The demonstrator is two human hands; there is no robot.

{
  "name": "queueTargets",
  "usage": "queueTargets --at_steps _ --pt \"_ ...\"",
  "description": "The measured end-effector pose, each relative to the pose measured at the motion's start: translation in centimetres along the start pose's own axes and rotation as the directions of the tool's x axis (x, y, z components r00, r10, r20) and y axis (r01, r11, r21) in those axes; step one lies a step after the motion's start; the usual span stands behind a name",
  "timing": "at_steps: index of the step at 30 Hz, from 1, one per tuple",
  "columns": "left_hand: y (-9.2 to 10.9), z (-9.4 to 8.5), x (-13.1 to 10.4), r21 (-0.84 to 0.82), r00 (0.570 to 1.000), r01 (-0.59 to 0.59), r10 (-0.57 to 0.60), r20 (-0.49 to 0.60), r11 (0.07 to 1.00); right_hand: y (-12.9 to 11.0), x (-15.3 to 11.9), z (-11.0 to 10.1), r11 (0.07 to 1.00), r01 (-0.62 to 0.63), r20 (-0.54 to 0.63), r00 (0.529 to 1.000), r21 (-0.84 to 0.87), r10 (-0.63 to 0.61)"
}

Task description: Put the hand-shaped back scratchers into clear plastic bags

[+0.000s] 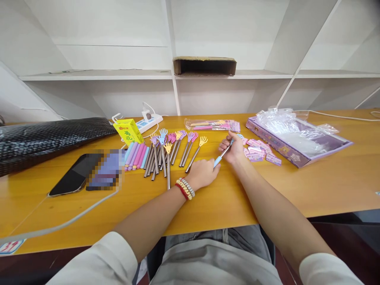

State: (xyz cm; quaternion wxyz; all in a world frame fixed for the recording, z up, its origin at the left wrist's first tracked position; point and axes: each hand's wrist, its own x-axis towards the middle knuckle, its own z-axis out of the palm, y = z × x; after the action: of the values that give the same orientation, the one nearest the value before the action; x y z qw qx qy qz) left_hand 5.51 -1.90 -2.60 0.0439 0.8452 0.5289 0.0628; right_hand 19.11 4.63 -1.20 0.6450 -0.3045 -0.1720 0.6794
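A back scratcher with a metal rod (pixel 225 152) and light blue handle runs slantwise between my hands, above the table. My left hand (pixel 202 174) is closed around the handle. Farther up, my right hand (pixel 235 150) has its fingers curled around the rod, just below the blue claw head. Left of my hands lie several metal rods with claw heads (pixel 162 136) in yellow, blue, purple and pink, without handles. Beside them is a row of loose pastel handles (pixel 137 156). Small printed pink-purple cards (pixel 257 151) are scattered right of my right hand.
A purple tray box (pixel 297 159) with clear plastic bags (pixel 277 122) stands right. Bagged back scratchers (pixel 208 126) lie behind my hands. Leftward are a yellow carton (pixel 128 131), power strip (pixel 150 122), phone (pixel 74 174), white cable (pixel 80 214) and black bubble-wrap (pixel 53 142). Shelves rise behind.
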Motion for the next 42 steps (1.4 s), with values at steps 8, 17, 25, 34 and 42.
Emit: queueTargets --at_steps 8,17,25,34,42 --pt "0.2 0.1 -0.4 0.012 0.999 -0.036 0.036 -0.017 0.999 -2.5 1.7 -2.4 0.986 0.161 -0.12 0.979 -0.029 -0.164" --pt "0.2 -0.1 -0.5 -0.017 0.999 -0.049 0.049 -0.019 0.999 -1.8 0.9 -2.0 0.974 0.226 -0.032 0.974 0.018 -0.225" --pt "0.1 0.4 -0.5 0.01 0.997 -0.067 0.067 -0.04 0.998 -0.5 0.5 -1.5 0.968 0.24 -0.036 0.971 0.078 -0.237" --pt "0.1 0.1 -0.4 0.002 0.997 -0.075 0.075 -0.028 0.997 0.6 0.0 -0.7 0.971 0.229 -0.059 0.973 0.073 -0.225" --pt "0.1 0.1 -0.3 -0.025 0.999 -0.051 0.051 -0.013 0.998 1.1 0.0 -0.8 0.966 0.252 -0.068 0.966 0.051 -0.249"
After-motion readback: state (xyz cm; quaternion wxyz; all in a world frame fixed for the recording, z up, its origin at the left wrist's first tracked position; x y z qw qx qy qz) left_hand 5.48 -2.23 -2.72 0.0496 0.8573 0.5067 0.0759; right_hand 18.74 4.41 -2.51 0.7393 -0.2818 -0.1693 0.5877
